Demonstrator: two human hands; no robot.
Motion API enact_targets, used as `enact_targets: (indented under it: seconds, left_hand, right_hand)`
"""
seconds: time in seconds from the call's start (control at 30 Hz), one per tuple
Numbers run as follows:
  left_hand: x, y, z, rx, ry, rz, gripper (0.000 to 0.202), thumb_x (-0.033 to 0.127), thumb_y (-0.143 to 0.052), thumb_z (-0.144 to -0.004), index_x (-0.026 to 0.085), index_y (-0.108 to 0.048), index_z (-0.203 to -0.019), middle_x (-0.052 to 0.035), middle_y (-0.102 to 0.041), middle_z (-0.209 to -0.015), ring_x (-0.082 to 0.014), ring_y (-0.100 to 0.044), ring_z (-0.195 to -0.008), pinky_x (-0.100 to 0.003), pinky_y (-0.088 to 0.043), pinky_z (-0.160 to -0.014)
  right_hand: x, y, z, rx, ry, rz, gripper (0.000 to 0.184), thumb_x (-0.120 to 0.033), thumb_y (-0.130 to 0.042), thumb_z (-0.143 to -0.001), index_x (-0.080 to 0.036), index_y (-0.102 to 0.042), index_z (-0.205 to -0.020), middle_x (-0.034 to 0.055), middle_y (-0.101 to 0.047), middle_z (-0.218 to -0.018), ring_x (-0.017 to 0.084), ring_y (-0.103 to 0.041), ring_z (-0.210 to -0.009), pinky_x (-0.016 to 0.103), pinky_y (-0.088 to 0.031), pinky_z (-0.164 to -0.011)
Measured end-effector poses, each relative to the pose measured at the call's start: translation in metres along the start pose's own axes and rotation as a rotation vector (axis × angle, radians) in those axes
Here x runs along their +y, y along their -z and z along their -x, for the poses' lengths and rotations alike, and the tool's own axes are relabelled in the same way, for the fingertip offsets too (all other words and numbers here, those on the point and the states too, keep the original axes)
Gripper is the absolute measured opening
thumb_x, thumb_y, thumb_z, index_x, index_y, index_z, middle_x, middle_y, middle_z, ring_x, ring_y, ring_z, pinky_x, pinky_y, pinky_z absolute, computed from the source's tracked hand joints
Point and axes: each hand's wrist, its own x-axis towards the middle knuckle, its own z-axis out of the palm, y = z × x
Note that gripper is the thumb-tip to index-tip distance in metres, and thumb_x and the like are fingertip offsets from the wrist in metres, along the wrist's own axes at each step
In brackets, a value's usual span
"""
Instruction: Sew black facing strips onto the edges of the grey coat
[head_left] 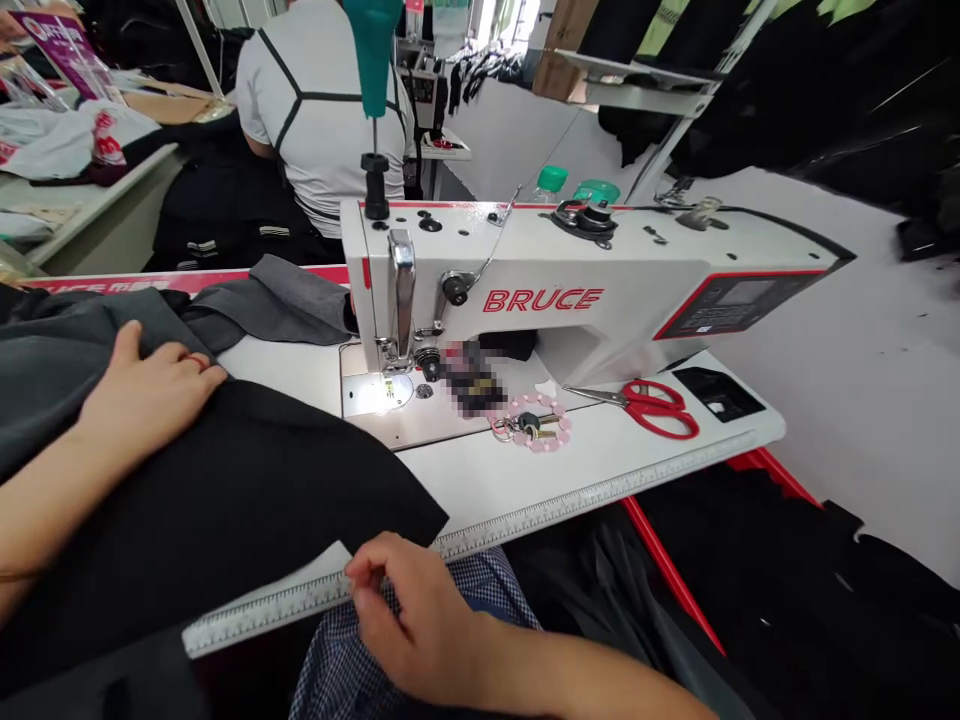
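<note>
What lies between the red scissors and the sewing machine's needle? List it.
Head view: a pink beaded key ring with keys, beside the scissors, and a blurred dark object nearer the needle.

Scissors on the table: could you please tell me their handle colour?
The scissors have red handles, clearest in head view.

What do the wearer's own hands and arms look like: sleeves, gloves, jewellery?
Both forearms are bare, no sleeves or gloves in view. The left hand seems to have a thin reddish band on one finger; the right hand shows nothing worn.
</note>
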Motion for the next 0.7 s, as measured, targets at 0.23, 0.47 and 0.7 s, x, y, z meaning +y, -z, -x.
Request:
enact_targets:
  seconds: [0.23,0.47,0.7]
  left_hand:
    - [0.015,-0.004,-0.015,-0.023,-0.156,-0.27,0.04,0.032,-0.024,-0.086,0.015,-0.056,-0.103,0.0012,-0.056,-0.094,-0.0188,-0.056,-0.091,-0.056,-0.036,-0.082]
    - [0.15,-0.006,-0.02,-0.251,-0.367,0.271,0.043,0.032,-0.044,-0.084,0.024,-0.04,-0.126,-0.0063,-0.048,-0.126,-0.0201,-0.047,-0.112,-0.035,-0.045,-0.088]
    - [0.159,-0.032,-0.018,-0.14,-0.338,0.324,0.035,0.035,-0.047,-0.083,0.025,-0.051,-0.116,-0.0063,-0.046,-0.129,-0.0285,-0.036,-0.12,-0.05,-0.032,-0.096]
  right_hand:
    - [0.02,0.015,-0.028,-0.142,0.202,0.739,0.022,-0.02,-0.043,-0.083,-0.016,-0.052,-0.102,0.0083,-0.052,-0.113,0.023,-0.041,-0.109,0.042,-0.033,-0.092]
    - [0.032,0.027,-0.034,-0.152,0.289,0.802,0.017,-0.027,-0.044,-0.085,-0.018,-0.057,-0.088,0.0038,-0.061,-0.098,0.017,-0.051,-0.097,0.036,-0.037,-0.088]
    - [0.041,0.159,-0.081,0.067,0.096,1.042,0.023,-0.022,-0.041,-0.086,-0.016,-0.062,-0.093,0.0076,-0.063,-0.103,0.019,-0.056,-0.093,0.031,-0.043,-0.08]
